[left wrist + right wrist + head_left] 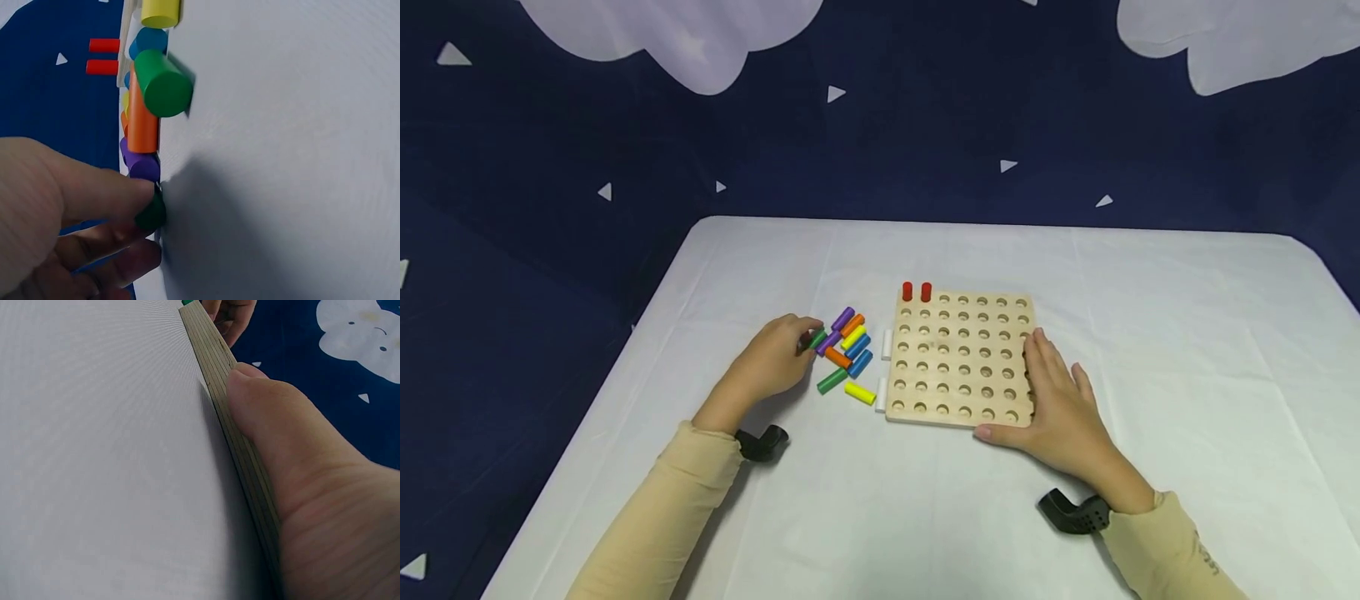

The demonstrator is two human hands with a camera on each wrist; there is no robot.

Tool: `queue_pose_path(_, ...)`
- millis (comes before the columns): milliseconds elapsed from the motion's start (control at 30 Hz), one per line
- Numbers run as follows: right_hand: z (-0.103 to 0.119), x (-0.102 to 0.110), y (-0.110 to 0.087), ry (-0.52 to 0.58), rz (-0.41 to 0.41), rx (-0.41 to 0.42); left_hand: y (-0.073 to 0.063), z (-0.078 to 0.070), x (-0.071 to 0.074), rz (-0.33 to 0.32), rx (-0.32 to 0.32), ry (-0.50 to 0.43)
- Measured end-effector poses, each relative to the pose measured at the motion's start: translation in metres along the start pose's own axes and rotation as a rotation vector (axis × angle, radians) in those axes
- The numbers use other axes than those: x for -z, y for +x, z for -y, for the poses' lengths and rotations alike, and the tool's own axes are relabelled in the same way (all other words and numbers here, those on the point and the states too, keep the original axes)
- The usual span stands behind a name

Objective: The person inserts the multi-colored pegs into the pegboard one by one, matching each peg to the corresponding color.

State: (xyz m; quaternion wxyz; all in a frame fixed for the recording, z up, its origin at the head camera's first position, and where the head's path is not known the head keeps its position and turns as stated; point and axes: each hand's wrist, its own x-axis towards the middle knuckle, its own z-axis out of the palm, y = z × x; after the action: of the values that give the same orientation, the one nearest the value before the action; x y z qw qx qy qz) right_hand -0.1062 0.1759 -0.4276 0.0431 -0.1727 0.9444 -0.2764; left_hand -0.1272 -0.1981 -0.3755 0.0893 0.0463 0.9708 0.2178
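My left hand is at the left end of a loose cluster of coloured pegs. Its thumb and fingers pinch a dark green peg, mostly covered by the fingertips in the left wrist view. Beside it lie a purple peg, an orange peg and another green peg. My right hand rests against the right side of a wooden pegboard, fingers straight along that edge. Its thumb touches the board's near edge. Two red pegs stand upright in the far left holes.
Yellow pegs and blue pegs lie between the left hand and the board. White pegs lie along the board's left edge. A white cloth covers the table, with a dark blue patterned backdrop behind it.
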Motion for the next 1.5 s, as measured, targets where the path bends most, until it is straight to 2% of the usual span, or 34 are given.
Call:
queue_pose_path(367,-0.001,-0.001,0.0,-0.002,-0.001,-0.006,-0.001,-0.006,-0.008,-0.092,0.021,0.064)
queue_pose_path(700,-0.002,-0.004,0.0,0.0,-0.015,-0.004,-0.003,-0.002,-0.008,-0.115,0.046,0.033)
queue_pose_path(867,-0.002,-0.005,-0.001,-0.007,-0.015,-0.012,-0.003,-0.002,-0.007,-0.154,0.053,-0.028)
queue_pose_path(1000,-0.002,-0.004,-0.001,-0.007,-0.017,-0.015,-0.001,-0.003,-0.005,-0.205,0.052,-0.132)
queue_pose_path(1133,-0.001,-0.003,-0.001,-0.005,-0.01,-0.025,0.001,-0.009,-0.003,-0.24,0.026,-0.218)
queue_pose_path(1333,0.0,-0.002,-0.002,-0.006,-0.006,-0.024,0.006,-0.025,-0.004,-0.229,0.013,-0.276)
queue_pose_path(1500,0.0,-0.002,-0.001,-0.002,-0.009,-0.014,0.017,-0.041,-0.006,-0.22,0.005,-0.291)
